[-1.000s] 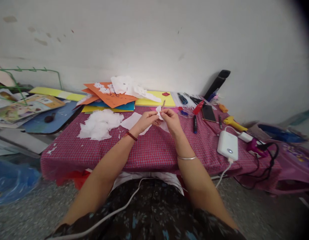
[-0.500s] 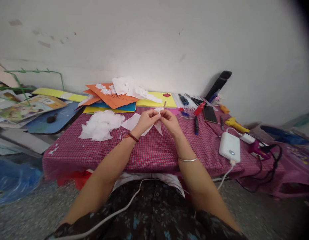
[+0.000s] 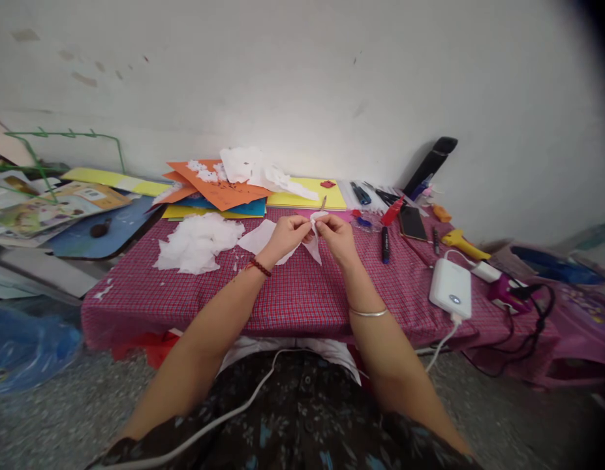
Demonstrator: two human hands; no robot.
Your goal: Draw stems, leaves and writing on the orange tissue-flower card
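Both hands meet over the checked tablecloth (image 3: 287, 297), pinching one thin white sheet of tissue paper (image 3: 314, 250) between fingertips. My left hand (image 3: 289, 236) is closed on its upper left part, thumb and forefinger together. My right hand (image 3: 338, 237) pinches the same paper close beside it, and a pointed flap hangs below the fingers. Another flat white sheet (image 3: 257, 239) lies on the cloth partly behind my left hand. Further left sits a loose heap of torn white tissue paper (image 3: 199, 243). A pencil (image 3: 323, 203) points away just beyond my hands.
Orange sheets (image 3: 218, 189) and yellow paper (image 3: 331, 196) lie along the wall. On the right are a black marker (image 3: 385, 245), a red tube (image 3: 393, 211), a phone (image 3: 412, 224), a yellow glue gun (image 3: 465, 244) and a white power bank (image 3: 450, 288) with cables.
The fingertips have shifted slightly on the tissue paper, and more of it shows above and below my right fingers. The view has moved a little; the other things stay put.
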